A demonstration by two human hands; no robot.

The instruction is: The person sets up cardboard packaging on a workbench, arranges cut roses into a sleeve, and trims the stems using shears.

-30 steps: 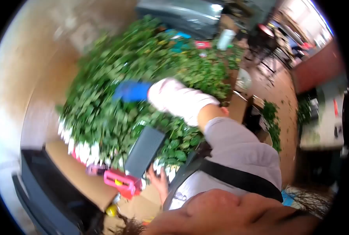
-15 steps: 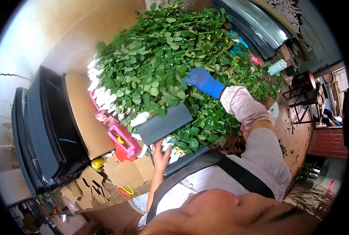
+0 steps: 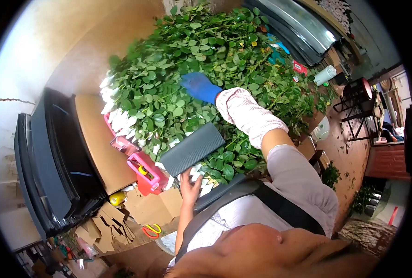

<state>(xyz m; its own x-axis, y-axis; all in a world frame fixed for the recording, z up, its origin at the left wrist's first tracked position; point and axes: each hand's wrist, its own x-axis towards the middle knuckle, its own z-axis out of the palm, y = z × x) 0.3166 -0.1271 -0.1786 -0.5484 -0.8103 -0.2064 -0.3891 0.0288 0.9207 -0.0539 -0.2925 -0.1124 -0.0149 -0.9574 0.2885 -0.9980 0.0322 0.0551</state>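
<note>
My left hand (image 3: 190, 187), bare, is at the lower edge of a dark grey ribbed board (image 3: 193, 149). Its fingers close on that edge, with their tips partly hidden. White-wrapped flower heads (image 3: 197, 172) show beside the thumb. My right hand (image 3: 200, 87), in a blue glove, reaches over a large heap of leafy rose stems (image 3: 187, 55). The glove touches the leaves, and its fingers are too blurred and covered to show whether they grip a stem. The board lies tilted over the near side of the heap.
A pink plastic holder (image 3: 146, 171) stands left of the board, near a yellow tape roll (image 3: 117, 199). Red-and-yellow scissors (image 3: 151, 230) lie by cut cardboard (image 3: 152, 204). Dark sheets (image 3: 60, 153) lean at the left wall. A pale bottle (image 3: 325, 75) is at the right.
My right hand has moved left and farther over the leaves. The board has tipped a little, showing more of its ribbed face, while my left hand stays at its edge.
</note>
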